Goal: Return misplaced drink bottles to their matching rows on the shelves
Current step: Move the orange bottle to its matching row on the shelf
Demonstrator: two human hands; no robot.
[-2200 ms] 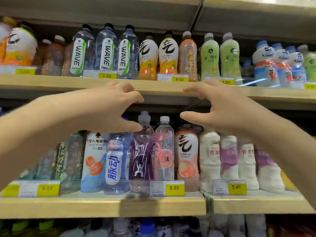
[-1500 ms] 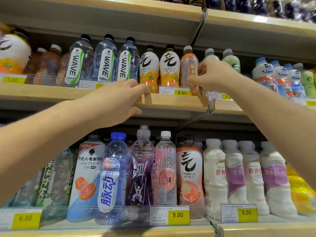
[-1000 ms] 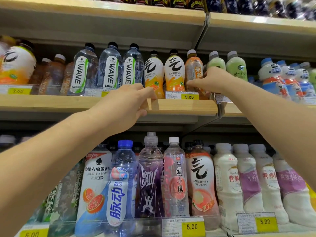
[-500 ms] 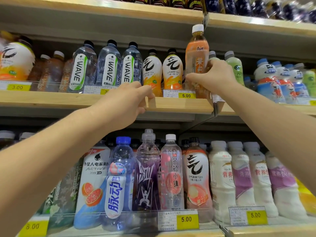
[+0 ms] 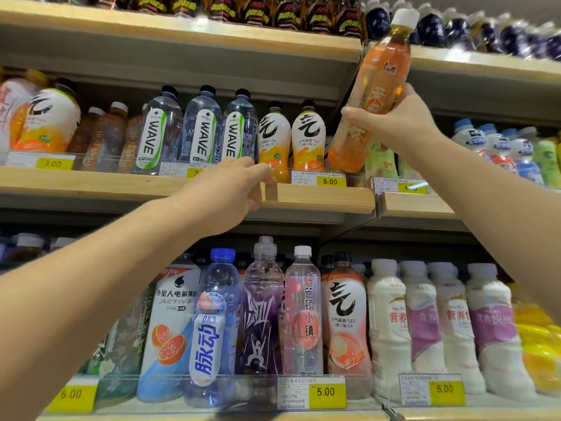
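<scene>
Two hands reach up to the drink shelves. The right grip (image 5: 397, 123) is closed round the middle of an orange tea bottle (image 5: 376, 83) with a white cap. The bottle is held in the air, its cap tilted to the right, above the middle shelf (image 5: 318, 197) and in front of the green bottles (image 5: 379, 161). The left grip (image 5: 230, 192) curls over that shelf's front edge, just below the WAVE water bottles (image 5: 200, 132) and the orange-and-white bottles (image 5: 274, 138). Brown tea bottles (image 5: 106, 138) stand further left.
</scene>
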